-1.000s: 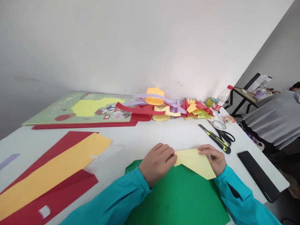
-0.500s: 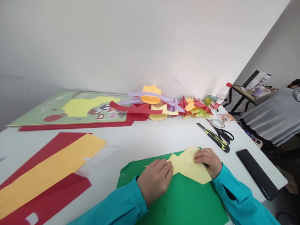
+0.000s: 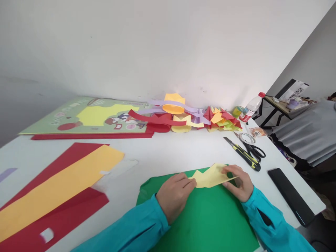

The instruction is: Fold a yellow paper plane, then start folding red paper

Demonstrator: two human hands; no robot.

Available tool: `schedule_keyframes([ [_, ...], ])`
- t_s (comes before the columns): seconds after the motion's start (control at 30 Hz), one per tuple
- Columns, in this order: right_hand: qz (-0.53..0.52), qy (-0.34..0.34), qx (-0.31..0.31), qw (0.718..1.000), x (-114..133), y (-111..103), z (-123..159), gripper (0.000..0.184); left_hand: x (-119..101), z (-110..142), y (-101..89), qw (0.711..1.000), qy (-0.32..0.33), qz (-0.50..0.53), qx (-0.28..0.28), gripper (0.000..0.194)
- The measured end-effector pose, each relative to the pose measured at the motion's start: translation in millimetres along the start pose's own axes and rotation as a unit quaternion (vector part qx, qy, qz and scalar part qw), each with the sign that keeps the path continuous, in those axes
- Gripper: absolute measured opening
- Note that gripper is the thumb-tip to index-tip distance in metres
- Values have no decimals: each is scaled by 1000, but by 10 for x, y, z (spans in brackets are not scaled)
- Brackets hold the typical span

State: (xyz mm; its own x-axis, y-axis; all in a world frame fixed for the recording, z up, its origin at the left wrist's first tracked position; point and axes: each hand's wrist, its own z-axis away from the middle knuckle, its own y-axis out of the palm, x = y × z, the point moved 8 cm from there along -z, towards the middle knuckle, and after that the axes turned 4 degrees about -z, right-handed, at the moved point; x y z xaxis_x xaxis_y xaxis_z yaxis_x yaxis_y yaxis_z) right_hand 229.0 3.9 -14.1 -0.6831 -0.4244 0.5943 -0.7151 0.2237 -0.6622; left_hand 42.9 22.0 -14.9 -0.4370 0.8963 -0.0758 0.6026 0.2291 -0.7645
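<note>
A pale yellow paper cutout (image 3: 210,176) with notched edges is above the green sheet (image 3: 210,217) in front of me. Closed on its left end is my left hand (image 3: 177,196), fingertips pinching the paper. My right hand (image 3: 240,183) grips the right end, with the fingers behind and the thumb near the lower edge. The near edge on that side is bent up, so the cutout looks narrow. Part of its left end is hidden under my left fingers.
To the right lie a utility knife (image 3: 243,154), black scissors (image 3: 256,150), a tape roll (image 3: 247,138) and a black phone (image 3: 291,196). Orange paper (image 3: 65,185) on red paper (image 3: 78,213) covers the left. Folded paper pieces (image 3: 219,119) and a bottle (image 3: 252,107) stand by the wall.
The cutout's right part has tilted up from lying flat, its near edge now raised. My right hand has turned, its thumb now showing below the paper. The view has shifted slightly.
</note>
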Motion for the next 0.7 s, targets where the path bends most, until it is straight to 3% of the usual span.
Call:
schedule_keyframes([
  [0.07,52,-12,-52,997,169,-101,21,39,24,-3,9,1000,-14,14,3,28],
  [0.17,216,-122,-130,960,672,-117,116,49,45,17,78,999,-27,26,13,26],
  [0.3,345,-204,-25,916,1083,381,114,30,80,55,157,998,-43,34,7,25],
  [0.43,377,-107,56,919,958,677,-127,7,72,65,198,998,-39,43,11,26],
  [0.57,412,-74,102,903,797,762,-265,20,67,60,171,998,-33,50,-1,26],
  [0.7,402,-70,121,905,745,726,-270,21,98,60,157,997,-30,68,3,21],
])
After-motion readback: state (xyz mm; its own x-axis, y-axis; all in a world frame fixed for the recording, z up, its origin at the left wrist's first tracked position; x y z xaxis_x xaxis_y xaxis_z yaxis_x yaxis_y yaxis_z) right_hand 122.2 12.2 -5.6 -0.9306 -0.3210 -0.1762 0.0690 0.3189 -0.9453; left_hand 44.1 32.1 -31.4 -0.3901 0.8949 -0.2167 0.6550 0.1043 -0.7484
